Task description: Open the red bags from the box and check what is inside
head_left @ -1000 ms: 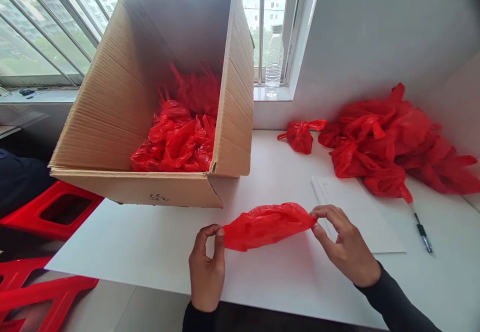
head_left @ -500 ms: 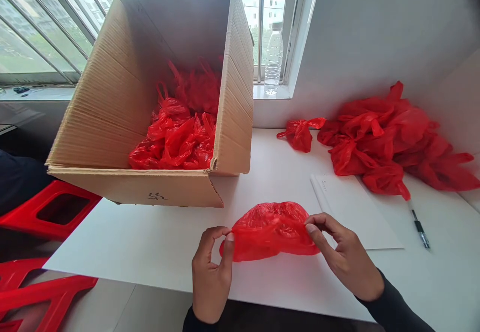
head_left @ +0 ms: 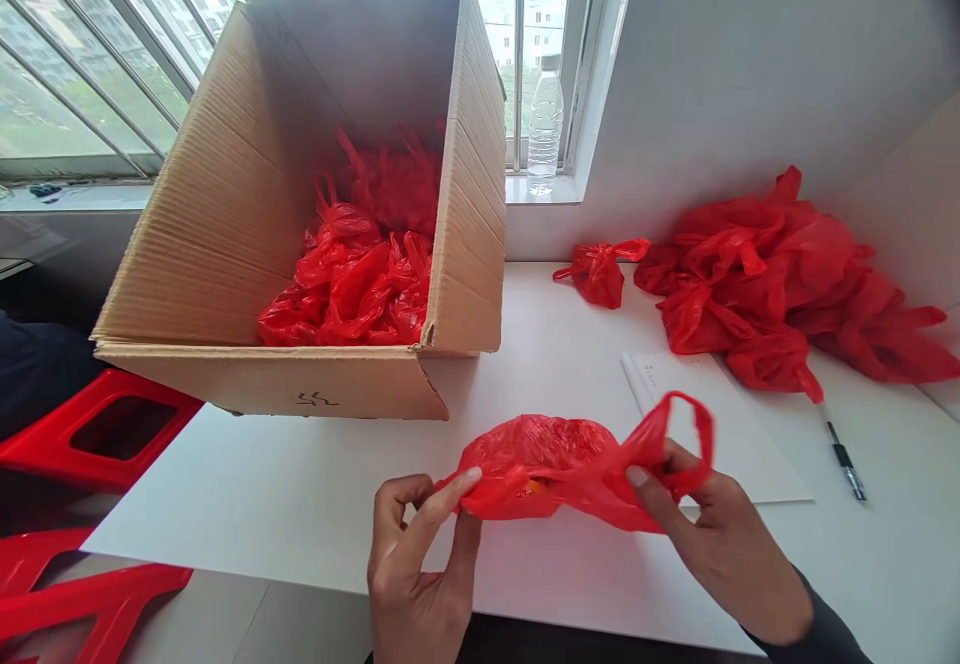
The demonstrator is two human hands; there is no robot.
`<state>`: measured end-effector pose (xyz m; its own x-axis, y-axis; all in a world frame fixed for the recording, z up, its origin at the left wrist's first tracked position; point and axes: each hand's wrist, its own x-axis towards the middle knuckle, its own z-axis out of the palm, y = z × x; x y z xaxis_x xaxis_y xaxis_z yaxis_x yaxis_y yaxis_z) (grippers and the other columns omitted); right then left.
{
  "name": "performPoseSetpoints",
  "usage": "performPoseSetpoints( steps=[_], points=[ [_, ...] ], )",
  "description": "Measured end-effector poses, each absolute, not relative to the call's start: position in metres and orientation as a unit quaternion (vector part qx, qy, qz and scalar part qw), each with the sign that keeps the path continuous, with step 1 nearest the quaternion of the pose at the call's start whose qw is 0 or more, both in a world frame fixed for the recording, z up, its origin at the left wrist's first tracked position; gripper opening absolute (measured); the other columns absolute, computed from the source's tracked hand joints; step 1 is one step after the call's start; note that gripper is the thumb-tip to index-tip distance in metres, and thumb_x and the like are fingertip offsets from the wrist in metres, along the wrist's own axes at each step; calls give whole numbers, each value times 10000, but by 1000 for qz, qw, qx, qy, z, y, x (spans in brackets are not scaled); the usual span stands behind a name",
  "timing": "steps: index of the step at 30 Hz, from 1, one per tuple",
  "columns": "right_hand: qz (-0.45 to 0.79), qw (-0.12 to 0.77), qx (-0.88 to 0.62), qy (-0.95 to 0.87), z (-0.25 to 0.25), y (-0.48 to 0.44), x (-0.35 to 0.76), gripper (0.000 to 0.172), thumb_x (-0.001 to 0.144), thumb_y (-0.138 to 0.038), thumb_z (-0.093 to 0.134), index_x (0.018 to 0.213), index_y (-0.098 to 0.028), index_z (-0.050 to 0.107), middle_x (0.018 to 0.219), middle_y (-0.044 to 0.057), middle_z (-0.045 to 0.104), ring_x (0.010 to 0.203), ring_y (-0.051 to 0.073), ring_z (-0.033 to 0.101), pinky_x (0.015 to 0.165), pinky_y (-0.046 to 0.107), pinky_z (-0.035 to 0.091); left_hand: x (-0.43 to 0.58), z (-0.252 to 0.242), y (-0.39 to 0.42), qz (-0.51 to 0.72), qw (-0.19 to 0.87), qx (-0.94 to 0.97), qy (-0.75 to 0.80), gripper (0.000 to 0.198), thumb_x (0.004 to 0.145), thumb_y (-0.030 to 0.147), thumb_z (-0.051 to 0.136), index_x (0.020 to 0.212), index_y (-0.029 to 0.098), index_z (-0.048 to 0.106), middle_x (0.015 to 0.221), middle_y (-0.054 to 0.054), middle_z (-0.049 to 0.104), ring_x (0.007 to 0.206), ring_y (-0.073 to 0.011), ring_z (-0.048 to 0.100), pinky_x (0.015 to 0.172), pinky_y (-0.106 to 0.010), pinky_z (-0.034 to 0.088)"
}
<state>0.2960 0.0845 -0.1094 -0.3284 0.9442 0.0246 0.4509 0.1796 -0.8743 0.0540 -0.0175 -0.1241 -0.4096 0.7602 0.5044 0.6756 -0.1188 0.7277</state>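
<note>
A thin red plastic bag (head_left: 547, 449) lies on the white table in front of me, its mouth toward me. Something small and orange-yellow shows faintly inside it. My right hand (head_left: 716, 534) pinches the bag's right side, and a handle loop stands up over the fingers. At the left end, my left hand (head_left: 427, 554) has its fingers closed on the bag's edge, with the index finger stretched along the plastic. What the bag contains is mostly hidden.
A large cardboard box (head_left: 465, 194) holding several red bags stands behind, left. A small tied red bag (head_left: 598, 272) and a heap of red bags (head_left: 765, 274) lie back right, near paper sheets (head_left: 742, 454) and a pen (head_left: 847, 464). A bottle (head_left: 545, 124) stands on the sill.
My right hand has moved right and pulled the bag's right handle out and up into a loop. My left hand has shifted slightly, its index finger now extended over the bag.
</note>
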Motion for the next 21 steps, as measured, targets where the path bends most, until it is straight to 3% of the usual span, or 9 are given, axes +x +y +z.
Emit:
performPoseSetpoints(
  steps=[3,6,10,12,16,19,21],
  points=[
    [393,360,-518,-669,-104,84,297,258,977,-469,485,897,-256,607,828,42,626,756,206,611,609,297,520,58,-114,-27,550,118,499,659,310,899,182,647,1140,366,712,842,2,586,743,-163,561,665,-270,470],
    [374,363,-518,-678,-105,84,299,270,976,-478,477,861,-266,599,823,34,604,732,191,602,555,270,506,69,-106,-28,585,165,394,689,56,885,299,657,930,287,689,853,-2,618,720,-164,574,646,-265,463],
    [340,342,-536,-693,-105,83,303,255,967,-494,479,872,-280,579,762,2,631,660,175,611,509,246,511,75,-102,-21,578,186,349,714,257,828,404,705,778,245,509,727,27,506,638,-141,506,600,-243,428],
    [333,343,-509,-716,-100,83,303,239,972,-472,472,868,-283,574,771,4,628,656,174,610,553,255,536,73,-101,-18,565,185,349,725,265,818,422,715,811,248,516,747,25,527,664,-143,536,621,-236,453],
    [337,348,-516,-706,-87,81,297,201,972,-454,487,917,-289,587,969,33,639,796,185,629,629,265,548,72,-94,-15,531,165,311,771,278,828,457,688,1012,263,610,1014,-28,670,845,-190,651,736,-269,516],
    [307,364,-525,-706,-85,75,296,191,938,-472,548,1035,-313,593,1090,49,629,902,210,639,699,301,571,76,-86,-13,517,168,290,788,284,833,483,676,1007,263,628,1061,-36,677,931,-224,656,683,-270,512],
    [270,408,-507,-710,-86,70,300,291,903,-454,600,1165,-333,567,1177,77,605,1029,257,633,818,383,583,77,-84,-13,513,161,296,790,276,829,491,682,966,259,625,1027,-30,668,967,-237,646,706,-280,511]
  ],
)
